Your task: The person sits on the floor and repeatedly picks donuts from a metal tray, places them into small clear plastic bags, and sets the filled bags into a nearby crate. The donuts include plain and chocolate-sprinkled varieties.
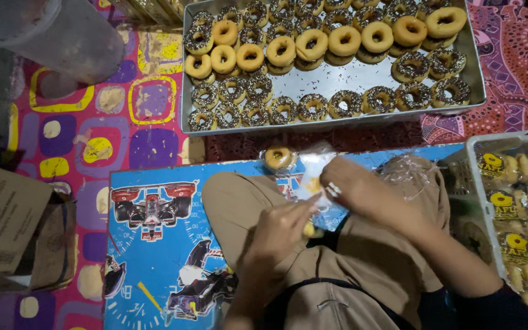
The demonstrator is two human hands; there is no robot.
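We hold a small clear bag (pixel 314 174) over our lap, above the near edge of the blue mat (pixel 154 256). Our right hand (pixel 352 186) pinches the bag's side, and our left hand (pixel 276 229) closes its fingers on the bag's lower end. A bagged donut (pixel 278 157) lies at the mat's far edge. Beyond it, a metal tray (pixel 349 76) carries plain and sprinkled donuts. A white crate (pixel 478 177) of packed donuts stands at our right, a cardboard box (pixel 7 220) at our left.

a floor mat (pixel 123 116) of purple, pink and yellow squares under dim indoor light.
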